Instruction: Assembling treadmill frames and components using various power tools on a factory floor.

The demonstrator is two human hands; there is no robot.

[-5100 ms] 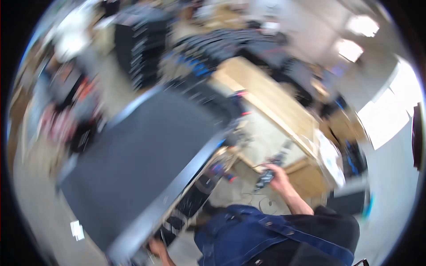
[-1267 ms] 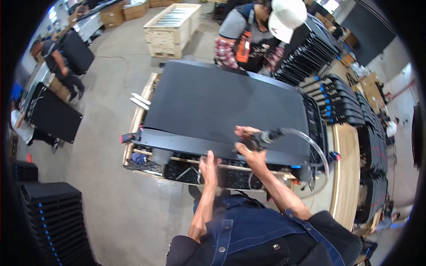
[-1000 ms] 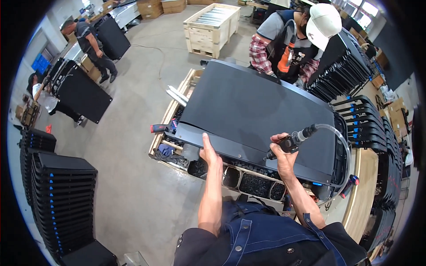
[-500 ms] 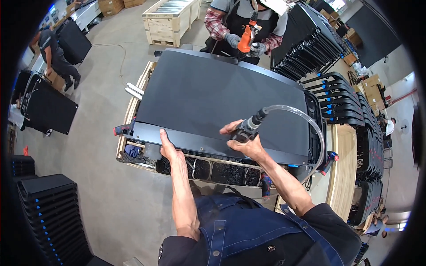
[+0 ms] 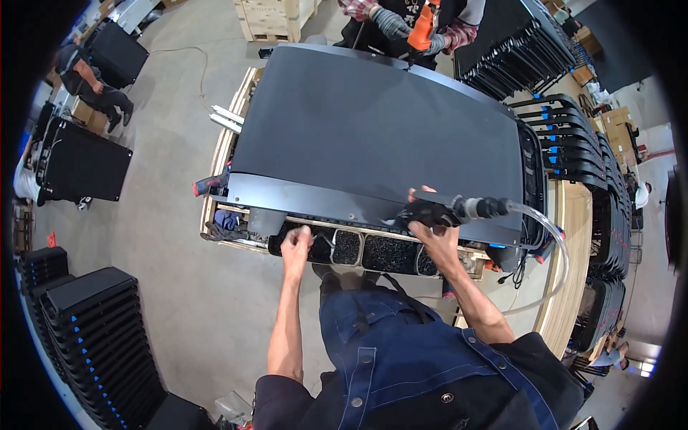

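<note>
My right hand (image 5: 438,233) grips a black air screwdriver (image 5: 430,211) with a clear hose (image 5: 557,240) at its back end. The tool is tilted over the near side rail (image 5: 301,197) of a wide black deck (image 5: 380,122), which looks like a treadmill's. My left hand (image 5: 295,247) is closed in a pinch above the left one of several bins; whatever the fingers hold is too small to make out. Small black parts, probably screws, fill the neighbouring bins (image 5: 390,254). Across the deck, a co-worker's gloved hands (image 5: 393,25) hold an orange power tool (image 5: 423,29) at the far rail.
A wooden bench frame (image 5: 222,161) supports the deck. At its left corner lies a red-and-black power tool (image 5: 208,185) near a blue cloth (image 5: 228,218). Stacked black panels (image 5: 100,315) stand at lower left, bent tube frames (image 5: 566,143) at right. A person (image 5: 89,82) stands far left.
My left hand has left the near rail and moved down over the bins. My right hand has swung the screwdriver from upright to nearly level. The co-worker's orange tool has come down to the far rail.
</note>
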